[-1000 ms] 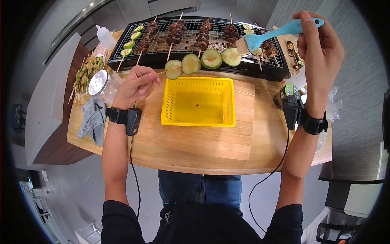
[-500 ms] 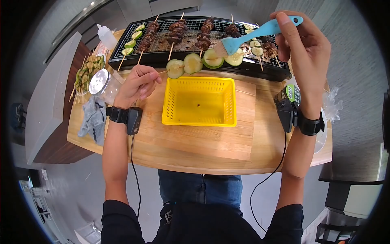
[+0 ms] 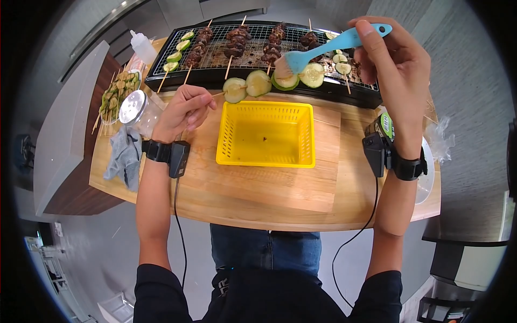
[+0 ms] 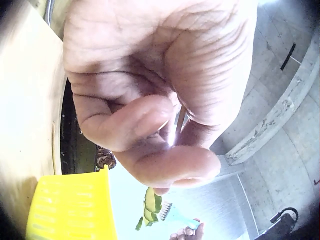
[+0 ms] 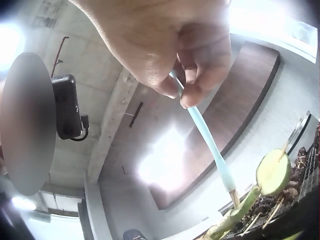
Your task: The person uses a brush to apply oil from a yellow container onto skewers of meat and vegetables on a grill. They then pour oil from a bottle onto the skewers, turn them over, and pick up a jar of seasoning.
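Note:
In the head view my left hand (image 3: 184, 114) pinches the end of a wooden skewer with several round zucchini slices (image 3: 258, 84). The skewer is held out to the right, above the back rim of the yellow basket (image 3: 265, 163). My right hand (image 3: 403, 78) grips the handle of a light-blue basting brush (image 3: 328, 47). Its bristles lie against the third slice from my left hand. The right wrist view shows the brush (image 5: 212, 147) slanting down from the fingers, its tip meeting the edge of a slice. The stick is mostly hidden by curled fingers in the left wrist view.
Behind the basket a black grill (image 3: 215, 83) carries several meat skewers (image 3: 237, 42) and zucchini skewers. On the left are a plate of skewers (image 3: 121, 89), a lidded jar (image 3: 141, 113), a squeeze bottle (image 3: 142, 47) and a grey cloth (image 3: 124, 159). A green-labelled container (image 3: 385, 124) stands right.
My right hand has moved left with the brush, shifting its bristles from the outermost zucchini slice to the one beside it. The left hand keeps its pinch on the skewer, nearly still.

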Action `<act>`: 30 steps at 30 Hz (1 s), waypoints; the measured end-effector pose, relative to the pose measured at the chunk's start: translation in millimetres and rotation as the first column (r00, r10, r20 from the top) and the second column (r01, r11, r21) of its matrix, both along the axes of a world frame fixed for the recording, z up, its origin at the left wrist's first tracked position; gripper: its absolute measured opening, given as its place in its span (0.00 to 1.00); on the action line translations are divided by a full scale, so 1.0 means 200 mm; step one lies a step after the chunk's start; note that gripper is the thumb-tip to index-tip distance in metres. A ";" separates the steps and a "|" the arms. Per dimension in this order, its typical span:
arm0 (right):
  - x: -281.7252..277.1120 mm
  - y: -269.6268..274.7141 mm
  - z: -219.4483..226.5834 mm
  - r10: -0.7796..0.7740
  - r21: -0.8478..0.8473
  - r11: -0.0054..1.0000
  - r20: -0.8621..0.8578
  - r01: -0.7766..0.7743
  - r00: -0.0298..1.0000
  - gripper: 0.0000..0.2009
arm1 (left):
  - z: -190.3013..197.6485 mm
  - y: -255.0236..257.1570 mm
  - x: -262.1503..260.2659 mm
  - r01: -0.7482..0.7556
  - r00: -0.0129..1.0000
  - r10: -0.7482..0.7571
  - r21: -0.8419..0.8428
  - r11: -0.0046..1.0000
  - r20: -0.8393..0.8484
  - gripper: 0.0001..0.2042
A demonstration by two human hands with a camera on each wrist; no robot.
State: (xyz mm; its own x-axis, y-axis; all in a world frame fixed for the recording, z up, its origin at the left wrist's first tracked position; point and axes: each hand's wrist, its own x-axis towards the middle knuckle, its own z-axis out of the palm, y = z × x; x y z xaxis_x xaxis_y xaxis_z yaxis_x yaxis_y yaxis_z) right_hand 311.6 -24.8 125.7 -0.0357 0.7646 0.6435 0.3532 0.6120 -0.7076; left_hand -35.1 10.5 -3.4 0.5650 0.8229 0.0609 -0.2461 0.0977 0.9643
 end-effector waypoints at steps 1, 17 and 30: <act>0.01 0.00 0.00 0.000 0.000 1.000 0.000 0.000 1.000 0.11 | 0.00 0.00 0.00 -0.001 1.000 0.001 -0.003 1.000 0.000 0.12; 0.04 0.02 0.01 -0.095 0.009 0.995 -0.024 0.095 0.995 0.10 | 0.02 0.00 0.01 -0.032 0.999 0.032 -0.047 0.998 0.020 0.12; -0.04 0.00 -0.02 0.123 -0.093 0.988 -0.013 -0.124 0.992 0.11 | 0.01 0.00 0.00 -0.013 0.999 0.015 -0.040 0.999 0.035 0.13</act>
